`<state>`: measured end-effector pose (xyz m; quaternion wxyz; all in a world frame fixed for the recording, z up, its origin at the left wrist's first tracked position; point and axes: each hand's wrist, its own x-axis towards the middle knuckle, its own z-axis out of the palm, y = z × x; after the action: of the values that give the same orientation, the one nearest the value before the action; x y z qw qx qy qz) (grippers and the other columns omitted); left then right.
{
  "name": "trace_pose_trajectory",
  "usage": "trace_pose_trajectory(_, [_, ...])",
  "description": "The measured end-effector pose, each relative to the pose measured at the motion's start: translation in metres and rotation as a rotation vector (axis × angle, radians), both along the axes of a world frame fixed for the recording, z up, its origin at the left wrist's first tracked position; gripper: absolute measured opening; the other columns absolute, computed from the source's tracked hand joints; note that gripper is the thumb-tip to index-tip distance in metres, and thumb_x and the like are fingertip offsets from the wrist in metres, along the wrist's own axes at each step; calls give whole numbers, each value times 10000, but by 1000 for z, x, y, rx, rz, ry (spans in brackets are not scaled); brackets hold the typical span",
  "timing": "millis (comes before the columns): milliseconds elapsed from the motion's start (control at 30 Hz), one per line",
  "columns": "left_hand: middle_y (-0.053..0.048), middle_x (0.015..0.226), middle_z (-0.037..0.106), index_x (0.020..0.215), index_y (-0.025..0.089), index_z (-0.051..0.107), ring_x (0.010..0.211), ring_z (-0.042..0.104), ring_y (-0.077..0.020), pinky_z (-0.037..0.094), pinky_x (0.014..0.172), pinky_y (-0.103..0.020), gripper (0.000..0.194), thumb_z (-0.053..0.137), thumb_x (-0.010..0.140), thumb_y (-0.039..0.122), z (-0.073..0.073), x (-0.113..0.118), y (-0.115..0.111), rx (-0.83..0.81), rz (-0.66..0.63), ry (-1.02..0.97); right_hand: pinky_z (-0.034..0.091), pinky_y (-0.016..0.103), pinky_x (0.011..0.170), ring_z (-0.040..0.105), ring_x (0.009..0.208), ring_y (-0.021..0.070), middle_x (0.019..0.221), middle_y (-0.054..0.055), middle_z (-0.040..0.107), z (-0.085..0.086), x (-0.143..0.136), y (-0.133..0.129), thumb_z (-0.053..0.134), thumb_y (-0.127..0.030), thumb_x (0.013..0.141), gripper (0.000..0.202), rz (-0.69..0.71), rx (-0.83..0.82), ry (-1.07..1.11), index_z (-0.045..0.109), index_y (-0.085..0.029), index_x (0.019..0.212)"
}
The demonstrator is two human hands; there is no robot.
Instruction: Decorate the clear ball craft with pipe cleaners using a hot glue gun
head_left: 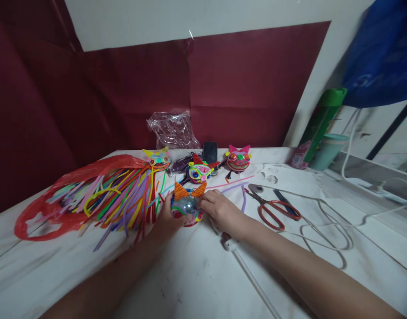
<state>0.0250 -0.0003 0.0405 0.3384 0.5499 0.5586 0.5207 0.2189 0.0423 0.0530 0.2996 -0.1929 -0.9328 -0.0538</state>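
My left hand (166, 219) is wrapped round a small decorated ball (189, 204) with two orange ears. Its front has coloured fuzzy-stick trim and a silvery, see-through middle. On the ball's right side, the bent fingers of my right hand (218, 210) press against it; their tips are partly hidden. Beneath the right wrist lies what looks like a glue gun (229, 243) with a pale glue stick (253, 279) out of its back; its front is covered. Just behind stands a similar ball with red ears (200, 172).
Loose fuzzy sticks (113, 199) spill from a red plastic bag (40, 228) at left. Farther back are a yellow-eared ball (158, 158), a pink-eared ball (238, 159) and a phone (210, 152). Orange-handled scissors (271, 212) and a looping white cable (332, 248) lie at right.
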Motion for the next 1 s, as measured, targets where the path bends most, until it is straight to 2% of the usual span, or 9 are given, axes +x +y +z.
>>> trace_pose_trajectory(233, [-116, 1250, 596, 1293, 168, 446, 1158, 552, -279, 418, 994, -404, 786, 722, 559, 224, 6, 1, -2, -12, 12, 12, 321, 311, 757, 498, 837, 192, 876, 76, 601, 5, 5, 3, 478, -107, 917, 144, -14, -77, 28, 600, -173, 879])
trace_pose_trajectory(367, [-137, 1276, 581, 1315, 146, 421, 1164, 552, -289, 424, 989, -402, 820, 726, 563, 259, 9, 2, -5, -33, -21, 9, 327, 306, 750, 493, 829, 190, 865, 69, 593, 1, 4, 5, 469, -108, 916, 145, 0, -84, 25, 581, -176, 852])
trace_pose_trajectory(533, [-144, 1339, 543, 1356, 156, 396, 1236, 502, -305, 413, 1009, -397, 876, 744, 579, 364, 4, -1, -5, -70, -11, 26, 341, 299, 722, 490, 764, 182, 805, 55, 577, -5, 1, 8, 454, -79, 891, 169, 12, -100, 52, 565, -182, 816])
trace_pose_trajectory(633, [-137, 1414, 479, 1343, 154, 428, 1319, 420, -294, 363, 1062, -408, 753, 621, 702, 496, 2, -3, -5, -56, -31, -18, 351, 294, 706, 490, 739, 178, 782, 54, 577, -5, -1, 7, 444, -83, 897, 181, 15, -107, 76, 555, -181, 793])
trace_pose_trajectory(733, [-99, 1438, 465, 1295, 190, 500, 1367, 361, -263, 337, 1089, -379, 612, 523, 775, 512, 3, -3, -6, -60, 25, -63, 365, 288, 694, 485, 715, 173, 761, 50, 576, -5, -3, 6, 439, -77, 894, 198, 9, -115, 104, 542, -181, 761])
trace_pose_trajectory(833, [-95, 1376, 530, 1267, 197, 531, 1332, 410, -274, 385, 1053, -382, 594, 571, 735, 458, 4, -2, -7, -25, 29, -107, 379, 285, 694, 482, 704, 170, 739, 40, 563, -7, -5, 7, 450, -63, 876, 199, -9, -127, 135, 530, -185, 740])
trace_pose_trajectory(1000, [-117, 1242, 613, 1352, 171, 431, 1179, 546, -291, 444, 975, -413, 819, 712, 607, 364, -3, 0, -5, -5, -22, -113, 388, 271, 661, 477, 689, 165, 718, 37, 551, -7, -5, 8, 473, -79, 876, 198, -44, -144, 164, 523, -184, 716])
